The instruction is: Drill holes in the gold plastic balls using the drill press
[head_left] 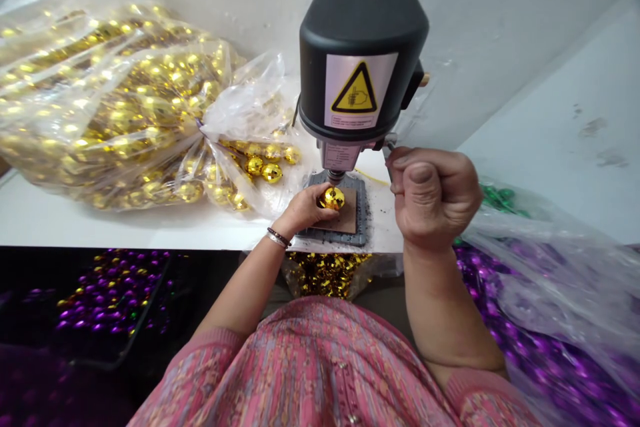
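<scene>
Worktop (150, 230): far left, a clear bag of gold mirrored balls (110, 107), with more in the loose plastic (265, 172) at its end; below the edge, purple beads (113, 290) lie in a black tray. Left grip (303, 208) is closed around a gold mirrored ball (333, 198), cupping it from the left, ball on a cardboard pad (350, 217) over a grey perforated mat (313, 235). Bench drill head (363, 60) stands above; its chuck (335, 177) sits directly over the ball (contact hard to confirm from this angle). Left grip is the nearer one. Right grip (433, 197) is a clenched fist on the feed lever (391, 147), mostly hidden, up and right of the ball. Far right: bagged purple beads (550, 347), green beads (500, 199).
</scene>
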A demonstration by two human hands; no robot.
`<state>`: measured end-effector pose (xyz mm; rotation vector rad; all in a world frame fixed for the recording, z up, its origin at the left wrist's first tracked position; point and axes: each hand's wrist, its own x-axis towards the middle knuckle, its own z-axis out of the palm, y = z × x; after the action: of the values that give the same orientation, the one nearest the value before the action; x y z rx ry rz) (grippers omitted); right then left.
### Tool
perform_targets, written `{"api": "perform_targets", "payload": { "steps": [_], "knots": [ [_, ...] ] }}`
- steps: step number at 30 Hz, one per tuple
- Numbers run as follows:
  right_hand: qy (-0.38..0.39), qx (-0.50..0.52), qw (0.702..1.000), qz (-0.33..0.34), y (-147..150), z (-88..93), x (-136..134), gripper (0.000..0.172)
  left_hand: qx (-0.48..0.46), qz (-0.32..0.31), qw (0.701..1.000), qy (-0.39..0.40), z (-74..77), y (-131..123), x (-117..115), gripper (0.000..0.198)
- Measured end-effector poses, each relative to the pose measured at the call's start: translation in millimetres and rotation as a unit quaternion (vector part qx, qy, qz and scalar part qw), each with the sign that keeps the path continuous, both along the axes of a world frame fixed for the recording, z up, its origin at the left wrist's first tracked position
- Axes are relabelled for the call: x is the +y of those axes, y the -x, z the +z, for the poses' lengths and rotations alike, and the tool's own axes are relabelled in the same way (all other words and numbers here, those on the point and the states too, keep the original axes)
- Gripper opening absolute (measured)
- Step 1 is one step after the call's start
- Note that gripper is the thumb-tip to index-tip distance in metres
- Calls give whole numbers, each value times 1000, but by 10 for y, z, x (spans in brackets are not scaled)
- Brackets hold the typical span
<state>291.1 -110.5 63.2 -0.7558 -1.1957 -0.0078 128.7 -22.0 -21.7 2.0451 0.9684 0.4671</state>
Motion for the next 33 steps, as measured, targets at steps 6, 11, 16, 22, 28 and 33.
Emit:
{"api": "perform_targets", "payload": {
  "steps": [6, 11, 16, 22, 28, 33],
  "knots": [
    [-38, -6, 999, 11, 20, -70, 17, 18, -23, -4, 1000, 11, -45, 10, 3, 46],
    [-55, -12, 998, 29, 33, -101, 9, 14, -29, -1, 1000, 6, -77, 6, 9, 49],
    [-80, -14, 996, 36, 38, -131, 36, 14, -39, 0, 999, 8, -64, -3, -3, 49],
    [-88, -6, 996, 31, 69, -272, 48, 17, -44, -2, 999, 12, -104, -2, 7, 45],
    [-68, 20, 997, 27, 109, -99, 6, 17, -41, -7, 999, 5, -107, 4, -3, 46],
    [-30, 88, 996, -5, 107, 426, 154, 25, -36, 10, 999, -1, -85, 20, -65, 62]
  ]
}}
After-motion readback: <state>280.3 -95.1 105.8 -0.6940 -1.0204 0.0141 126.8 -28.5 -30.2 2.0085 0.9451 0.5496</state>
